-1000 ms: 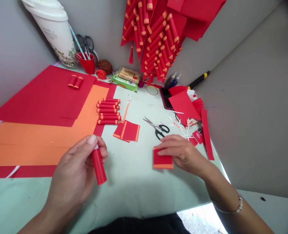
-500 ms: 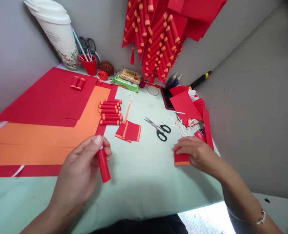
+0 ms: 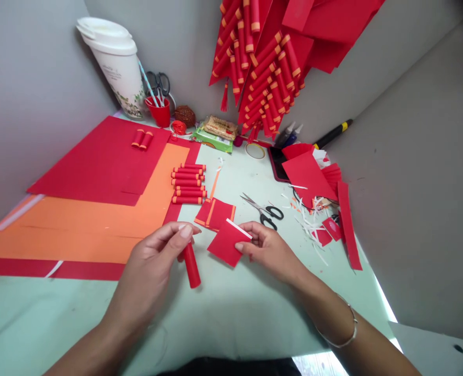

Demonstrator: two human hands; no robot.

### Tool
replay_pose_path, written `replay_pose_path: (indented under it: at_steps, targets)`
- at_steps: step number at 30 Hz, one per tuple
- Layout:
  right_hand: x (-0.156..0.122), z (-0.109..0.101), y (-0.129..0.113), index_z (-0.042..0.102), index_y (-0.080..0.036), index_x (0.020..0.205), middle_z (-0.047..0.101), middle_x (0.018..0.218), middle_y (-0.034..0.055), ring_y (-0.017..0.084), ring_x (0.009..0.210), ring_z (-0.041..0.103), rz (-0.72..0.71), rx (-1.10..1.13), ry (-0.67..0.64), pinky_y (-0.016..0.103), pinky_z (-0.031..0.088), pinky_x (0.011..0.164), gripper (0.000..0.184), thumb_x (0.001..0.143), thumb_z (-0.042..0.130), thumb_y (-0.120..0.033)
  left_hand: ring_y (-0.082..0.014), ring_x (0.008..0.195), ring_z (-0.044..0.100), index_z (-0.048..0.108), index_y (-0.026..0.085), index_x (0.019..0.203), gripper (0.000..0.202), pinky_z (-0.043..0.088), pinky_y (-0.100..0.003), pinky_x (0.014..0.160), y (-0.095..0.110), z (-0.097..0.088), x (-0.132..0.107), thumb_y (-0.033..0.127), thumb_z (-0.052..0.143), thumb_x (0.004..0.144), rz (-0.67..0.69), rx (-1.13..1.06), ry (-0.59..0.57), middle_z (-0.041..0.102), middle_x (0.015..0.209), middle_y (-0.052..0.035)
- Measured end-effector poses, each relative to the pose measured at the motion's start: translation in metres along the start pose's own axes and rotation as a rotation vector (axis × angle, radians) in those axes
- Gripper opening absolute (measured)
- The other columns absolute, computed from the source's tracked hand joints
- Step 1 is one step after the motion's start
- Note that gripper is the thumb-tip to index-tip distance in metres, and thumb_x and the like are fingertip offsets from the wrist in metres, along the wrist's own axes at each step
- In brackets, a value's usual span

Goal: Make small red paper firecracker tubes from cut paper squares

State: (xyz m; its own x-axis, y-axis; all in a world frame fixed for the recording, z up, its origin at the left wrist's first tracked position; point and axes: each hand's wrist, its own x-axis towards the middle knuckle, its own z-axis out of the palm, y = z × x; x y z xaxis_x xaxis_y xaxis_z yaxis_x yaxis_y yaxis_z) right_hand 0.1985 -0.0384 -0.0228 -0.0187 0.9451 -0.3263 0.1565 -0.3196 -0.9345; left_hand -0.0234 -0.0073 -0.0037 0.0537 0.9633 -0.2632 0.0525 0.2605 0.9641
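Note:
Between thumb and fingers, my left hand [image 3: 157, 261] grips a red tube [image 3: 191, 266] that slants down toward me. My right hand [image 3: 268, 248] pinches the right side of a red paper square [image 3: 228, 244], which has a white strip along its upper edge. Tube and square are apart, both above the green tabletop. Just behind the square lie several red paper pieces with orange edges [image 3: 216, 213]. A stack of red paper rolls with orange ends [image 3: 188, 183] lies farther back. Scissors with black handles [image 3: 263, 210] rest beyond my right hand.
Red sheets [image 3: 98, 162] and an orange sheet [image 3: 78, 224] cover the left side. A white lidded cup [image 3: 116, 70] and a red pot [image 3: 159, 112] stand at the back. Paper scraps [image 3: 310, 219] and a red strip [image 3: 349, 227] lie at the right. A red roll decoration [image 3: 268, 78] hangs behind.
My right hand has moved left from the table's right side, bringing the red paper square near the tube. My left hand still holds the tube. The view has shifted slightly.

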Motion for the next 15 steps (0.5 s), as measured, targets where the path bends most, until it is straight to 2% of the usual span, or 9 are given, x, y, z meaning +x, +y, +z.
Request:
replay_pose_path:
  at_steps: [3,8,11,15]
  targets:
    - [0.0,0.002,0.001,0.066,-0.022,0.086,0.072,0.087,0.0011,0.016,0.078,0.067,-0.238,-0.125,0.112,0.029,0.053,0.071,0.012,0.078,0.062,-0.014,-0.017,0.077,0.057,0.076,0.027,0.092,0.023,0.045,-0.022,0.071,-0.008,-0.004,0.002,0.047,0.069,0.084,0.003,0.022,-0.091,0.068,0.086,0.0007]
    - [0.002,0.005,0.01,0.066,-0.023,0.078,0.07,0.089,0.003,0.019,0.087,0.066,-0.594,-0.185,0.158,0.033,0.052,0.08,0.021,0.076,0.058,-0.004,-0.0202,0.077,0.058,0.076,0.025,0.091,0.026,0.047,-0.026,0.068,-0.01,-0.006,0.003,0.048,0.071,0.08,0.001,-0.007,-0.051,0.069,0.084,-0.0029]
    - [0.004,0.003,0.014,0.066,-0.024,0.075,0.07,0.091,0.0036,0.02,0.088,0.065,-0.67,-0.226,0.165,0.035,0.052,0.081,0.023,0.076,0.059,-0.003,-0.0219,0.076,0.061,0.077,0.024,0.086,0.026,0.049,-0.027,0.065,-0.008,-0.004,0.003,0.048,0.074,0.076,-0.003,-0.015,-0.019,0.07,0.082,-0.0041]
    - [0.005,0.001,0.016,0.066,-0.025,0.075,0.071,0.092,0.0035,0.021,0.091,0.065,-0.692,-0.234,0.168,0.038,0.052,0.083,0.025,0.077,0.059,-0.002,-0.0237,0.077,0.062,0.077,0.024,0.084,0.026,0.051,-0.028,0.064,-0.006,-0.002,0.002,0.048,0.075,0.074,-0.015,-0.002,-0.01,0.071,0.082,-0.0051]
